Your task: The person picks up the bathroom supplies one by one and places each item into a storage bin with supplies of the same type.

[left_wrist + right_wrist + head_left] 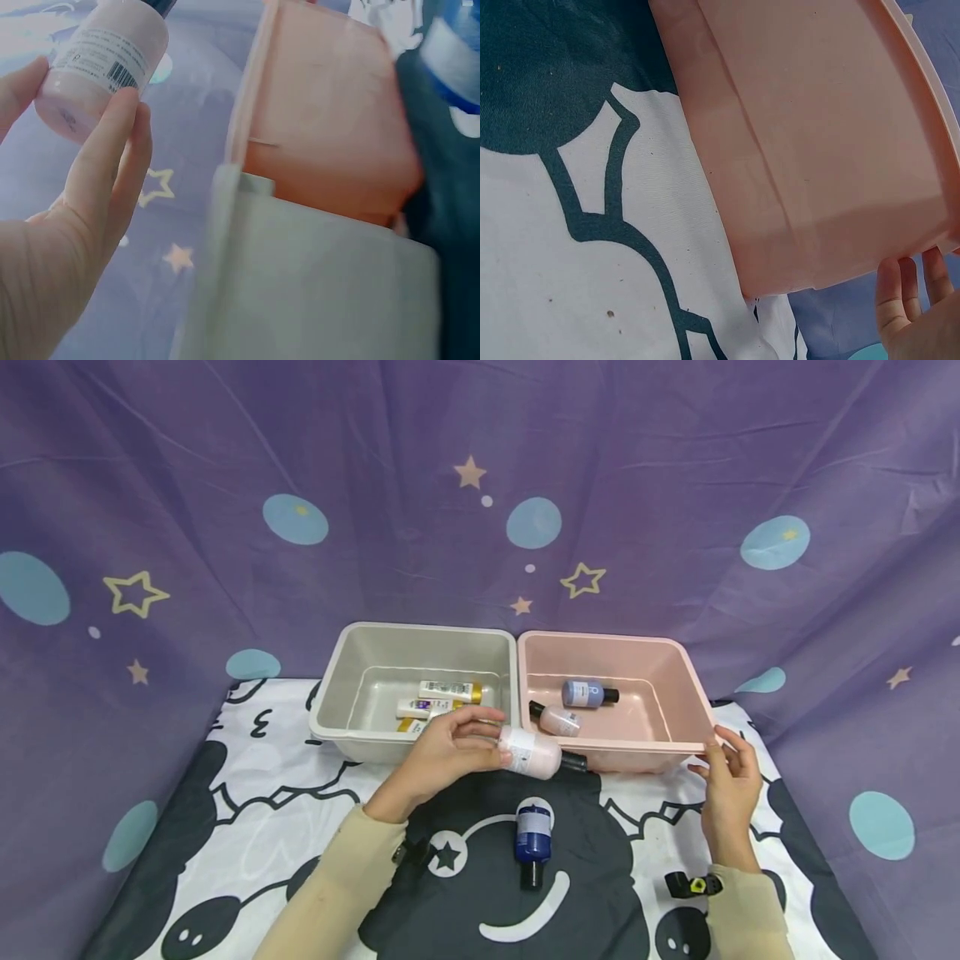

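Note:
My left hand (454, 750) grips a pale pink bottle (531, 753) with a black cap and a white label. It holds the bottle above the front rims, near where the two bins meet, cap pointing right. In the left wrist view, thumb and fingers pinch the bottle (101, 71) and its barcode shows. My right hand (731, 789) holds the front right corner of the pink bin (622, 746); in the right wrist view its fingertips (891, 274) are up against the bin just under the rim. Inside lie a blue-grey bottle (583, 694) and a pale pink bottle (559, 721).
Left of the pink bin, against its side, stands a grey bin (352, 734) with several white tubes (450, 691) with gold caps. A dark blue bottle (533, 833) lies on the patterned cloth (420, 910) in front. Purple curtain (405, 543) hangs behind.

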Motion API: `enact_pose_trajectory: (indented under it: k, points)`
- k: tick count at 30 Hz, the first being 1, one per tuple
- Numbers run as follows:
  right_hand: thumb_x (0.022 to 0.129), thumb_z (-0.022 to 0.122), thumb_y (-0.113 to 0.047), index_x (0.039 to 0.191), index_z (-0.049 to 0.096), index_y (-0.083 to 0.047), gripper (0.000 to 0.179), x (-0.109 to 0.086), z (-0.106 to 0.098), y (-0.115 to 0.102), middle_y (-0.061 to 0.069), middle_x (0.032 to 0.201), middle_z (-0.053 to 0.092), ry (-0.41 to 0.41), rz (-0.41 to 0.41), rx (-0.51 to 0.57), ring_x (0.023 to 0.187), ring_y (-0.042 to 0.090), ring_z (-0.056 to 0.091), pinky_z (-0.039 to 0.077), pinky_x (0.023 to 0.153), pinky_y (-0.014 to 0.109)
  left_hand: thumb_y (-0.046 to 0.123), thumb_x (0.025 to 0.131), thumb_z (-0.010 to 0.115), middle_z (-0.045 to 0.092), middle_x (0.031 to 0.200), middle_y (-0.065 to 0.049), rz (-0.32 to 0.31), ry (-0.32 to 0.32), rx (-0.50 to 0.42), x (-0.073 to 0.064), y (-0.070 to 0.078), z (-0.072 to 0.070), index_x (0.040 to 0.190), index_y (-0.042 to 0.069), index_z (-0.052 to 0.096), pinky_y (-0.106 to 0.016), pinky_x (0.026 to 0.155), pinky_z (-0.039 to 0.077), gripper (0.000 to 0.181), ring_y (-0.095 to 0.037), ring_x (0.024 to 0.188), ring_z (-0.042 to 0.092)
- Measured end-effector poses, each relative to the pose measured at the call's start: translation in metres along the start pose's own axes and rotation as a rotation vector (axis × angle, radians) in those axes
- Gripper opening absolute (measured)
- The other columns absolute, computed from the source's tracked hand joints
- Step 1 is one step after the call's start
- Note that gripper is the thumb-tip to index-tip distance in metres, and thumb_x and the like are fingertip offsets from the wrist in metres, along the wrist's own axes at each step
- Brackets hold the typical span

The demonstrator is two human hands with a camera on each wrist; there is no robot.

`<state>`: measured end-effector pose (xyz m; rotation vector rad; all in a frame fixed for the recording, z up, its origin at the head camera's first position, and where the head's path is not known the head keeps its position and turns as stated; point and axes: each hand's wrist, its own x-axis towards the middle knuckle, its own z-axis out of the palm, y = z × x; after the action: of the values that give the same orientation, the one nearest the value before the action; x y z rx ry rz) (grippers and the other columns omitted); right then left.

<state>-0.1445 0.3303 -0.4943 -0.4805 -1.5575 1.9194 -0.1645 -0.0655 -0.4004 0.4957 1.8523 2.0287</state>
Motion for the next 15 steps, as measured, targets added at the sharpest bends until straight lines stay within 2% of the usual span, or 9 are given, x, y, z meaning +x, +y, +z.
enact_pose_trajectory:
  k: [5,10,15]
  points:
    - [0.095,0.069,-0.007,0.124,0.067,-0.004,0.028,0.001,0.0,0.0,0.012,0.102,0.068,0.002,-0.005,-0.005,0.079,0.016,0.068,0.057,0.059,0.024,0.006,0.082,0.081,0.065,0.116,-0.017,0.008,0.001,-0.018,0.026,0.02,0.007,0.128,0.001,0.062,-0.04,0.081,0.058,0.05,-0.027,0.106,0.064]
    - [0.095,0.069,-0.007,0.124,0.066,-0.003,0.029,0.0,-0.001,-0.001,0.011,0.103,0.068,-0.003,-0.003,0.011,0.078,0.016,0.068,0.057,0.059,0.024,0.012,0.084,0.081,0.066,0.118,-0.013,0.023,-0.025,0.027,0.056,0.037,0.017,0.128,0.006,0.063,-0.041,0.083,0.058,0.048,-0.026,0.109,0.063]
    - [0.095,0.069,-0.006,0.125,0.065,0.0,0.03,0.0,-0.001,-0.001,0.015,0.103,0.068,-0.017,-0.012,0.042,0.077,0.016,0.067,0.057,0.059,0.025,0.012,0.085,0.081,0.064,0.12,-0.013,0.026,-0.058,0.028,0.091,0.052,0.028,0.13,0.003,0.061,-0.039,0.083,0.057,0.05,-0.025,0.11,0.063]
